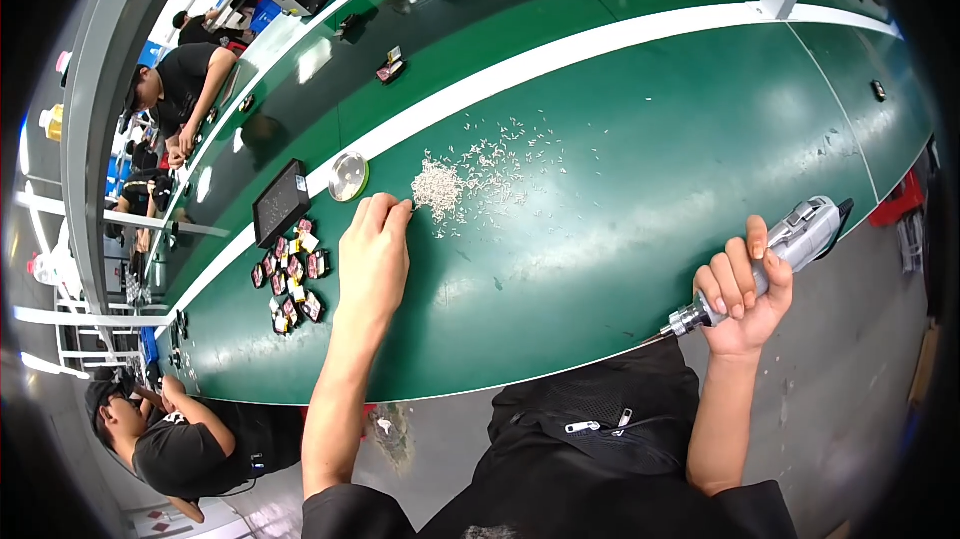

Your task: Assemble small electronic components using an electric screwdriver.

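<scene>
- In the head view, a smooth, glossy green counter [600,259] curves across, bordered on its far side by a flat white strip [520,79].
- Small, pale, sliver-shaped pieces [437,189] lie on it in a loose heap, thinning into a scatter toward the right.
- The left hand [378,251] is at the heap's left edge, its grip narrow, thumb and fingertips drawn together; I cannot tell whether a piece is between them.
- The right hand [742,291] has its grip wrapped round a grey electric screwdriver [800,236], a hard-shelled cylinder with a ribbed metal nose, pointing down-left over the counter's near edge.
- A round, clear dish [347,169] with a greenish rim stands just beyond the left hand, a few pale bits inside.
- Left of it is a shallow, rectangular black tray [280,201]; its contents are too dark to tell.
- Below the tray, small, blocky black modules [312,307] with pink, yellow and white parts cluster together.
</scene>
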`<action>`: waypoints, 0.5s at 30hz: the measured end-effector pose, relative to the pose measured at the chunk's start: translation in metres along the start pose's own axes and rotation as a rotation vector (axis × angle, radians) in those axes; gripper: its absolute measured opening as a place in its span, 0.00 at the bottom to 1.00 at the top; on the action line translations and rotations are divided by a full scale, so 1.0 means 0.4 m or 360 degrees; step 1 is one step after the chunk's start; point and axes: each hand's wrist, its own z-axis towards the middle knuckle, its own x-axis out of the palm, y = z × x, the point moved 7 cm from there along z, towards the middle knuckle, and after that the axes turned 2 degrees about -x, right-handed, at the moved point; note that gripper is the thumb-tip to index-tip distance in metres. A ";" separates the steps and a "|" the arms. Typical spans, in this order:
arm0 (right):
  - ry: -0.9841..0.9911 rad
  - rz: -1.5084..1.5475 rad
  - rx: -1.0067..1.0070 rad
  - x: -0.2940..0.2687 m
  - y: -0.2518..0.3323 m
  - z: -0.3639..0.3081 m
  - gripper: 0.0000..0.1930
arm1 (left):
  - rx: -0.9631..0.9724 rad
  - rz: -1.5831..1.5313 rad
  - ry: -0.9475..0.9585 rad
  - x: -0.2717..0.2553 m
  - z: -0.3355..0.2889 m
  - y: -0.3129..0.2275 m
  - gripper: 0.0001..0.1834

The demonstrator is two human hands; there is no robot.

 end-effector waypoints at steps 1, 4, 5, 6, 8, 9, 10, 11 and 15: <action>0.0006 -0.0014 -0.0002 0.001 0.002 0.000 0.05 | 0.0002 -0.0003 0.0003 0.001 0.004 0.001 0.07; 0.0004 -0.0020 0.0004 0.000 0.005 0.003 0.05 | 0.0239 0.0102 0.0022 0.001 0.011 -0.021 0.08; 0.0005 -0.0025 0.0003 0.000 0.006 0.004 0.05 | 0.0291 0.0115 0.0046 0.003 0.011 -0.023 0.08; -0.0005 -0.0021 0.0009 -0.001 0.005 0.005 0.05 | 0.0341 0.0128 0.0069 0.005 0.012 -0.024 0.09; -0.0011 -0.0016 0.0017 -0.002 0.005 0.002 0.05 | 0.0354 0.0054 0.0035 0.005 0.017 -0.021 0.06; -0.0004 -0.0018 0.0009 -0.001 0.007 0.001 0.05 | 0.0266 0.0001 -0.0001 -0.001 0.018 -0.012 0.06; -0.0002 -0.0023 -0.0010 -0.003 0.010 -0.001 0.05 | 0.0189 -0.0057 -0.0036 -0.001 0.023 -0.005 0.06; -0.0002 -0.0029 -0.0016 -0.002 0.010 -0.002 0.05 | 0.0045 -0.0159 -0.0091 -0.002 0.015 0.006 0.07; -0.0021 -0.0056 0.0005 0.002 0.002 -0.004 0.05 | -0.0346 -0.0459 -0.0044 -0.006 -0.047 0.026 0.04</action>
